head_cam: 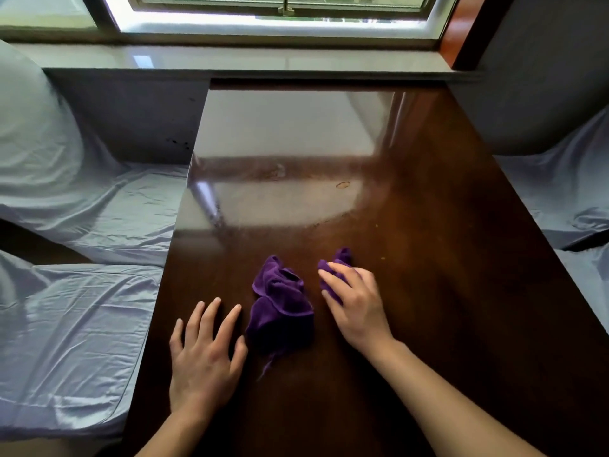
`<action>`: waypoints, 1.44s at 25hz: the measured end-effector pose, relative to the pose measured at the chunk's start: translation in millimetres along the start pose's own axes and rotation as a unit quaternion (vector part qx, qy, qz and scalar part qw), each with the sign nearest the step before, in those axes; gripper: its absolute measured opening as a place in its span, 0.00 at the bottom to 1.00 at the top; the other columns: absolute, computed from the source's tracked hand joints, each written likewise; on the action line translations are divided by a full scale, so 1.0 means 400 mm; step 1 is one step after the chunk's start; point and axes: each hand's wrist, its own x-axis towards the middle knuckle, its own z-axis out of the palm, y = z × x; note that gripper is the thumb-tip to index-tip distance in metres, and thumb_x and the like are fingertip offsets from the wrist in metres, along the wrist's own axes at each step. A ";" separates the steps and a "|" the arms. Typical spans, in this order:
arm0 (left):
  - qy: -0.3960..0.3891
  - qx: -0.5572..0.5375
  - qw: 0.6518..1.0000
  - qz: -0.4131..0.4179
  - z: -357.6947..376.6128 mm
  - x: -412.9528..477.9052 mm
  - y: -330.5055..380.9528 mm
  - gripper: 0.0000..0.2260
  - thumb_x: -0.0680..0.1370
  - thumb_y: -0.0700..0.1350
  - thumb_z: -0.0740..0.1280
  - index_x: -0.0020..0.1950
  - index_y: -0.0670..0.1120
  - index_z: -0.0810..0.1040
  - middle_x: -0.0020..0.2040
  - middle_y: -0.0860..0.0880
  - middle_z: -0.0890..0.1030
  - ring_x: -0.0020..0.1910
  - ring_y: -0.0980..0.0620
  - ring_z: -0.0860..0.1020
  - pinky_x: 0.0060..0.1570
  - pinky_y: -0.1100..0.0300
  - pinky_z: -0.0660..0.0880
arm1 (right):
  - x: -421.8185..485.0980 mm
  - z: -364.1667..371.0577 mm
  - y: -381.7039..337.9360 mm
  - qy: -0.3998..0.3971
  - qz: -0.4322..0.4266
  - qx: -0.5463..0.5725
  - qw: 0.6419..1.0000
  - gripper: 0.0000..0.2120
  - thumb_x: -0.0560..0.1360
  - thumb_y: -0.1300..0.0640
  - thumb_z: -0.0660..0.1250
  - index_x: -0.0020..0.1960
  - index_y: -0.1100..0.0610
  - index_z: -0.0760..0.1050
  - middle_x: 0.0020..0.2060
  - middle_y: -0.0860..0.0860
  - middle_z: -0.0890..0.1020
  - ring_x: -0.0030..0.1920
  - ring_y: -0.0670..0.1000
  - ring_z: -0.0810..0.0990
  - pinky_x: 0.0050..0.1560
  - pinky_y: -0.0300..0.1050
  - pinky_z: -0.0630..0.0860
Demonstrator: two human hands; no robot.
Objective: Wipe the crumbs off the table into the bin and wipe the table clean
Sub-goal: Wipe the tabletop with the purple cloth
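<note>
A dark brown glossy table (pixel 428 199) fills the middle of the view. A crumpled purple cloth (pixel 280 305) lies on it near the front. A second piece of purple cloth (pixel 342 257) shows under my right hand (pixel 354 303), whose fingers press down on it. My left hand (pixel 206 354) lies flat on the table with fingers spread, just left of the crumpled cloth and apart from it. A few tiny pale crumbs (pixel 383 258) dot the wood to the right of my right hand. No bin is in view.
Seats covered in pale blue cloth flank the table on the left (pixel 82 324) and right (pixel 566 199). A window sill (pixel 263 65) runs along the far end of the table under a window. A faint ring mark (pixel 342 184) sits mid-table.
</note>
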 end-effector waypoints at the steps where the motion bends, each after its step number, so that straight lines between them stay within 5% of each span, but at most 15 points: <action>1: -0.001 0.002 1.000 0.002 -0.001 0.000 0.000 0.25 0.74 0.57 0.56 0.69 0.53 0.74 0.71 0.43 0.72 0.72 0.41 0.67 0.70 0.39 0.59 | 0.042 0.015 -0.012 -0.010 -0.034 0.005 0.999 0.17 0.78 0.54 0.67 0.66 0.52 0.78 0.65 0.50 0.79 0.61 0.58 0.75 0.61 0.55 0.74; 4: 0.006 0.002 1.000 -0.001 -0.008 0.001 0.003 0.25 0.74 0.57 0.56 0.69 0.53 0.74 0.71 0.44 0.73 0.73 0.42 0.67 0.70 0.38 0.60 | 0.164 0.061 -0.031 -0.030 -0.123 -0.032 0.991 0.17 0.78 0.54 0.65 0.66 0.53 0.78 0.65 0.52 0.79 0.60 0.61 0.75 0.59 0.56 0.75; 7: 0.006 -0.014 1.000 -0.011 -0.013 0.001 0.011 0.25 0.73 0.57 0.56 0.68 0.53 0.75 0.71 0.44 0.73 0.72 0.42 0.67 0.70 0.39 0.60 | 0.283 0.068 0.000 -0.032 -0.127 -0.089 0.987 0.17 0.77 0.55 0.67 0.65 0.52 0.78 0.65 0.52 0.79 0.59 0.63 0.75 0.56 0.57 0.75; 9: 0.011 -0.020 1.000 -0.012 -0.014 0.000 0.011 0.25 0.73 0.57 0.57 0.68 0.54 0.76 0.71 0.44 0.73 0.72 0.43 0.68 0.70 0.39 0.61 | 0.355 0.046 0.066 -0.025 -0.053 -0.126 0.990 0.16 0.77 0.55 0.66 0.64 0.49 0.77 0.65 0.51 0.78 0.59 0.63 0.73 0.57 0.53 0.72; 12: 0.010 -0.024 1.000 -0.010 -0.016 0.002 0.007 0.25 0.72 0.56 0.58 0.67 0.53 0.76 0.71 0.44 0.73 0.72 0.42 0.68 0.70 0.38 0.60 | 0.383 -0.009 0.202 0.038 0.167 -0.130 0.976 0.20 0.75 0.51 0.68 0.66 0.48 0.73 0.63 0.55 0.75 0.58 0.65 0.72 0.58 0.56 0.70; 16: 0.002 -0.014 1.000 -0.008 -0.012 0.002 0.009 0.25 0.72 0.56 0.58 0.67 0.53 0.76 0.70 0.44 0.73 0.72 0.42 0.68 0.70 0.38 0.61 | 0.389 0.023 0.172 0.102 0.207 -0.094 0.968 0.17 0.74 0.53 0.69 0.62 0.53 0.77 0.59 0.59 0.78 0.54 0.66 0.74 0.58 0.54 0.71; 19: 0.007 -0.017 1.000 -0.009 -0.009 0.008 0.002 0.24 0.72 0.56 0.58 0.67 0.53 0.76 0.70 0.44 0.73 0.72 0.42 0.68 0.70 0.38 0.61 | 0.430 0.071 0.036 0.058 0.103 -0.012 0.993 0.10 0.75 0.54 0.68 0.55 0.55 0.81 0.54 0.56 0.82 0.52 0.63 0.77 0.56 0.52 0.70; 23: 0.028 -0.022 0.999 -0.001 -0.002 0.005 0.004 0.24 0.71 0.56 0.59 0.66 0.52 0.77 0.69 0.44 0.74 0.71 0.42 0.69 0.68 0.38 0.61 | 0.370 0.159 -0.163 -0.091 -0.212 -0.006 0.973 0.09 0.74 0.48 0.69 0.50 0.50 0.84 0.53 0.48 0.85 0.53 0.60 0.78 0.53 0.53 0.71; 26: 0.034 -0.030 0.999 0.000 0.005 0.007 -0.006 0.24 0.71 0.55 0.59 0.66 0.53 0.77 0.70 0.44 0.74 0.71 0.43 0.68 0.69 0.38 0.61 | 0.411 0.156 -0.148 -0.104 -0.262 -0.029 0.959 0.09 0.75 0.50 0.67 0.50 0.49 0.84 0.55 0.45 0.84 0.53 0.62 0.76 0.52 0.53 0.71; 29: 0.034 -0.029 0.999 -0.002 0.007 0.003 -0.007 0.24 0.71 0.55 0.59 0.67 0.54 0.76 0.70 0.45 0.73 0.72 0.44 0.67 0.70 0.39 0.60 | 0.443 0.103 -0.030 -0.057 -0.198 -0.091 0.974 0.09 0.76 0.54 0.64 0.49 0.51 0.84 0.56 0.46 0.84 0.53 0.62 0.76 0.52 0.55 0.71; 34: 0.016 -0.026 1.000 -0.003 0.004 0.006 -0.009 0.24 0.71 0.55 0.59 0.67 0.54 0.76 0.71 0.45 0.73 0.72 0.43 0.67 0.70 0.39 0.59 | 0.366 -0.041 0.216 0.090 0.094 -0.097 0.987 0.07 0.73 0.55 0.70 0.51 0.50 0.83 0.56 0.48 0.84 0.51 0.63 0.78 0.50 0.52 0.69; 36: 0.012 -0.020 1.000 -0.004 -0.002 0.004 -0.002 0.24 0.72 0.55 0.59 0.67 0.53 0.76 0.71 0.44 0.73 0.72 0.42 0.68 0.70 0.38 0.60 | 0.339 -0.032 0.177 0.101 0.134 -0.062 0.984 0.07 0.72 0.58 0.70 0.49 0.51 0.83 0.55 0.49 0.84 0.51 0.62 0.79 0.53 0.52 0.70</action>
